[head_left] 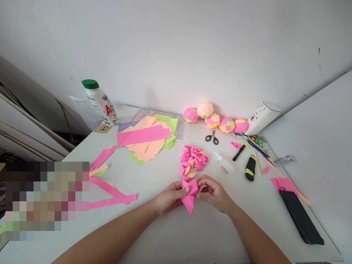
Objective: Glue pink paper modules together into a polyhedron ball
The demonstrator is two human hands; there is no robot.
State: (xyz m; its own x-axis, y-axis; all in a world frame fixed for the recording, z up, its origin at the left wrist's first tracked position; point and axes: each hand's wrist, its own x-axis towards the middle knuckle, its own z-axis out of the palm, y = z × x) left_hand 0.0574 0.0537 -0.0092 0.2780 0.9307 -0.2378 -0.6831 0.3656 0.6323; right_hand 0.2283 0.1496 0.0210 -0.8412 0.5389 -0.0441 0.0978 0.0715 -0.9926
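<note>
My left hand (pixel 168 198) and my right hand (pixel 214 192) meet near the front middle of the white table (pixel 154 234). Both pinch a folded pink paper piece (pixel 189 194) whose pointed tip hangs down between them. Just beyond my fingers lies a pile of small folded pink and peach paper units (pixel 193 158). Further back, a stack of pink, peach and green paper sheets (pixel 147 138) lies flat.
Several paper balls (pixel 213 118) line the wall beside a white box (pixel 261 117). Black scissors (pixel 212 138), a glue bottle (pixel 224 163), a marker (pixel 238 153), a utility knife (pixel 250 168) and a black phone (pixel 301 218) lie right. Pink strips (pixel 110 190) and a green-capped bottle (pixel 100 102) are left.
</note>
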